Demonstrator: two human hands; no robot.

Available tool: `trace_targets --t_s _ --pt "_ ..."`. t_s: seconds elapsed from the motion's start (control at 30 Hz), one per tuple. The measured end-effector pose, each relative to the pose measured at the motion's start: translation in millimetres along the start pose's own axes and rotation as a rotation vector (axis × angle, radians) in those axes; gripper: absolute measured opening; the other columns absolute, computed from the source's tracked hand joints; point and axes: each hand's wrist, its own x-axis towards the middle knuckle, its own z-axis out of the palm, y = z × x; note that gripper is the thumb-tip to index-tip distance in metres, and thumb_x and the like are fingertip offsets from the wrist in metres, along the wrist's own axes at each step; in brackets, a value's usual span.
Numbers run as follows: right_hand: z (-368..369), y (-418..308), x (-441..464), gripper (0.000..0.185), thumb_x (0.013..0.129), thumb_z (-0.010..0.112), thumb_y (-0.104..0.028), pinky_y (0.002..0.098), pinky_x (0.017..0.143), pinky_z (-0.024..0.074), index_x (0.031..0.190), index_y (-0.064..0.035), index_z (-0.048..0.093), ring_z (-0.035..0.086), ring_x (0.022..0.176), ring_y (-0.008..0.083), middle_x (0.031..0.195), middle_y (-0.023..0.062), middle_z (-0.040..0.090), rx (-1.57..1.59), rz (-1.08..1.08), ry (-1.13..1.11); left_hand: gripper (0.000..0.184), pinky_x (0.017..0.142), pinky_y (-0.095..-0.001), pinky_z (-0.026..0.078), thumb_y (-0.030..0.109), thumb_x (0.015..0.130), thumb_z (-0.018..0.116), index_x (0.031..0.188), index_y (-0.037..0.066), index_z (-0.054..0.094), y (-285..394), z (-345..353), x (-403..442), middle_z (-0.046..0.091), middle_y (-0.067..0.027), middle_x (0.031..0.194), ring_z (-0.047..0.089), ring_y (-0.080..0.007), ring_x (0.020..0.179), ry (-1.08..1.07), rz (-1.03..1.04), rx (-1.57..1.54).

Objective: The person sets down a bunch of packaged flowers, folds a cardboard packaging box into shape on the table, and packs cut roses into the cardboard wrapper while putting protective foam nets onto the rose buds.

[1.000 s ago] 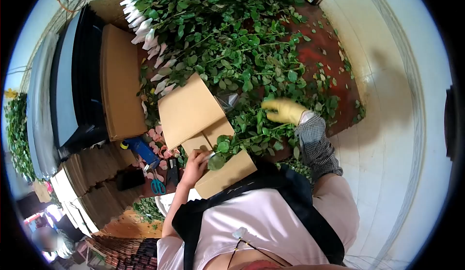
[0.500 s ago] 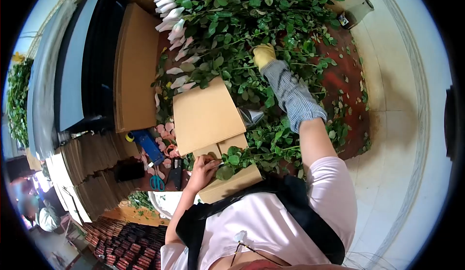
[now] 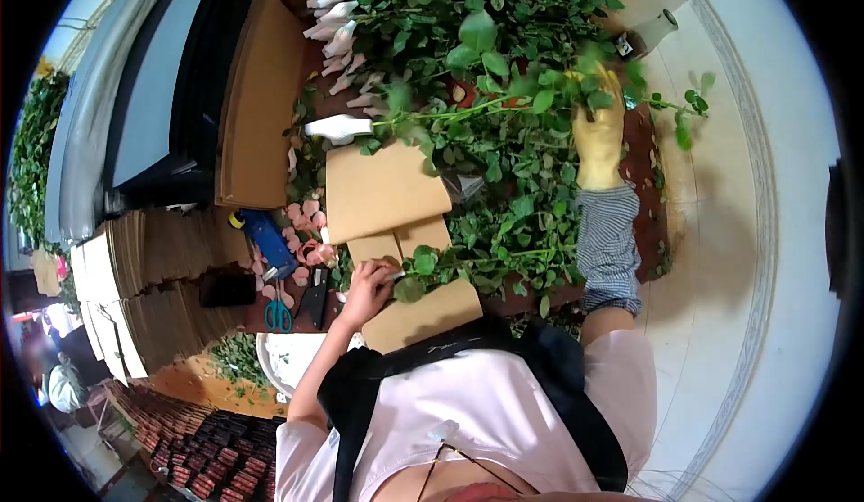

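Observation:
A long leafy rose stem (image 3: 472, 108) is in my right hand (image 3: 598, 133), which wears a yellow glove and a grey striped oversleeve. White wrapping (image 3: 340, 127) covers the rose's head at the left end, above a cardboard sheet (image 3: 382, 196). My bare left hand (image 3: 367, 288) rests lower down with bent fingers, at a folded piece of cardboard (image 3: 423, 316). Something small and white shows at its fingertips beside leaves (image 3: 423, 268); what the fingers hold is mostly hidden.
A heap of leafy stems (image 3: 477, 7) with white-wrapped heads covers the far table. On the left are a blue tape dispenser (image 3: 268, 243), teal scissors (image 3: 279, 313), a black stapler-like tool (image 3: 314, 299), pink petals (image 3: 306, 223) and stacked cardboard (image 3: 171, 259). A bottle (image 3: 650, 34) stands far right.
My right hand has lifted a wrapped rose out of the heap and moved right, toward the table's edge. The left hand stays at the cardboard.

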Motion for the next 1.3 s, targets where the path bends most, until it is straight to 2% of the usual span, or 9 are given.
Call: trace_targets --t_s 0.1,0.2,0.37,0.43,0.5,0.77,0.93,1.07,1.3 --pt "-34.2 -13.6 -27.3 0.042 0.077 0.066 0.008 0.0407 0.107 0.0460 0.117 -0.0048 0.063 0.059 0.118 0.0280 0.123 0.0117 0.064 -0.063 -0.209 -0.295 0.032 0.094 -0.0423 0.045 0.001 0.077 0.068 0.108 0.008 0.068 -8.4 2.4 -1.8 0.062 -0.0089 0.114 0.055 -0.0340 0.108 0.012 0.024 -0.023" --pt "-20.5 -16.3 -104.4 0.028 0.089 0.056 0.003 0.0340 0.102 0.0492 0.117 0.0031 0.058 0.061 0.113 0.0241 0.118 0.0113 0.066 0.904 0.728 -0.327 0.033 0.093 -0.0427 0.045 0.002 0.076 0.069 0.108 0.009 0.069 -24.2 8.7 -5.4 0.062 -0.0108 0.114 0.055 -0.0346 0.108 0.013 0.058 0.004" --pt "-2.6 8.7 -234.8 0.028 0.090 0.051 -0.002 0.0322 0.092 0.0497 0.115 -0.0067 0.064 0.063 0.103 0.0186 0.110 0.0024 0.068 -0.523 0.001 -0.691 0.032 0.093 -0.0422 0.045 0.006 0.076 0.071 0.108 0.007 0.070 -20.3 7.3 -1.6 0.065 -0.0129 0.109 0.057 -0.0350 0.105 0.031 0.045 -0.050" --pt "10.8 23.5 -287.8 0.027 0.089 0.054 -0.008 0.0346 0.094 0.0483 0.113 -0.0078 0.065 0.063 0.104 0.0202 0.110 0.0046 0.069 -0.666 0.115 -0.887 0.031 0.093 -0.0418 0.045 0.007 0.077 0.071 0.108 0.006 0.069 -11.3 -0.6 -0.2 0.067 -0.0134 0.105 0.058 -0.0357 0.103 0.027 0.032 -0.101" --pt "11.5 20.5 -307.4 0.027 0.088 0.056 -0.012 0.0351 0.094 0.0484 0.114 -0.0088 0.065 0.063 0.104 0.0213 0.110 0.0056 0.069 -0.623 0.181 -0.854 0.029 0.095 -0.0408 0.046 0.011 0.084 0.071 0.111 0.001 0.066 -5.8 -8.0 0.1 0.066 -0.0153 0.109 0.059 -0.0344 0.106 -0.116 -0.213 -0.054" --pt "20.1 12.7 -324.9 0.025 0.088 0.055 -0.009 0.0361 0.095 0.0480 0.110 -0.0085 0.067 0.063 0.103 0.0241 0.108 0.0076 0.068 -0.400 0.298 -0.534 0.028 0.097 -0.0436 0.044 0.019 0.079 0.075 0.103 0.009 0.068 5.2 -15.8 4.4 0.060 -0.0117 0.123 0.057 -0.0310 0.111 -0.081 0.086 0.288" --pt "6.6 -20.1 -290.0 0.031 0.087 0.057 -0.006 0.0357 0.097 0.0481 0.118 -0.0074 0.061 0.060 0.111 0.0263 0.120 0.0122 0.062 -0.496 0.341 -0.752 0.027 0.104 -0.0499 0.037 0.025 0.077 0.076 0.099 0.012 0.068 20.2 -25.4 19.1 0.049 -0.0136 0.130 0.044 -0.0360 0.125 -0.060 0.248 0.597" --pt "-4.3 -1.0 -278.7 0.059 0.089 0.061 -0.003 0.0326 0.103 0.0466 0.145 -0.0086 0.044 0.053 0.127 0.0304 0.144 0.0219 0.049 0.161 0.958 -1.125 0.027 0.093 -0.0450 0.046 0.011 0.075 0.076 0.099 0.004 0.067 4.8 -14.4 13.2 0.052 -0.0149 0.116 0.049 -0.0387 0.109 -0.070 0.187 0.323" --pt "-37.6 -33.3 -139.7 0.055 0.095 0.064 -0.016 0.0424 0.113 0.0359 0.146 -0.0103 0.044 0.045 0.136 0.0252 0.148 0.0105 0.048 0.699 0.745 -0.807 0.031 0.095 -0.0484 0.044 0.009 0.075 0.077 0.102 0.005 0.063 7.1 -12.7 13.0 0.050 -0.0154 0.123 0.046 -0.0405 0.112 -0.050 0.133 0.286"
